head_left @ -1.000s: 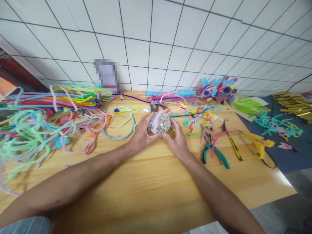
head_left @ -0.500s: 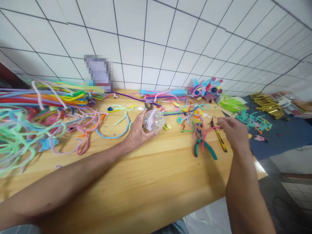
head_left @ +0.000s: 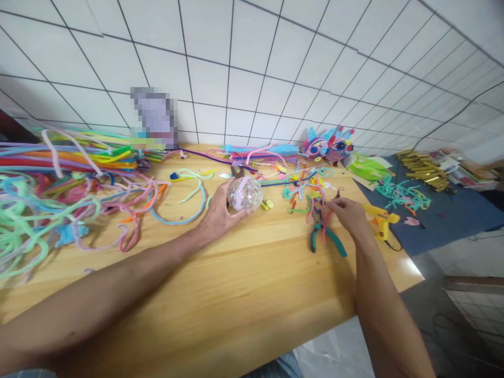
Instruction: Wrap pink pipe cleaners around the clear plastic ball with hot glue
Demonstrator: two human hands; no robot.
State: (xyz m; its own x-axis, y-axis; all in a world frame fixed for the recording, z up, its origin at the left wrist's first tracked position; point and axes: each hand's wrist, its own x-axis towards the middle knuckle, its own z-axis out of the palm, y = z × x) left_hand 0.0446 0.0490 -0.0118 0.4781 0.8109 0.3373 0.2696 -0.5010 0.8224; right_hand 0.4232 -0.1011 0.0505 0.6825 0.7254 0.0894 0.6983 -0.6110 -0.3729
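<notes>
My left hand (head_left: 220, 210) is curled around a clear ball (head_left: 252, 194) with sequins inside, resting on the wooden table (head_left: 236, 273). A lilac pipe cleaner (head_left: 240, 190) bands the ball. To the right, my right hand (head_left: 348, 212) has its thumb and fingertips pinched together at a short pink pipe cleaner (head_left: 325, 227); the exact contact is partly hidden. That pink piece lies over pliers with teal handles (head_left: 334, 242), whose jaws are covered by scraps. Beyond the right fingers lies a small dark brown piece (head_left: 337, 193).
A yellow glue gun (head_left: 381, 220) lies right of my right wrist. Bundled pipe cleaners (head_left: 94, 160) and a loose green tangle (head_left: 19, 231) fill the left. Two decorated balls (head_left: 326, 147) stand at the wall. Gold strips (head_left: 423, 170) lie on a blue surface (head_left: 417, 226).
My right hand has moved left and down to the pink pipe cleaner, its fingers closing. It now covers the yellow utility knife and uncovers the glue gun. My left hand keeps holding the ball.
</notes>
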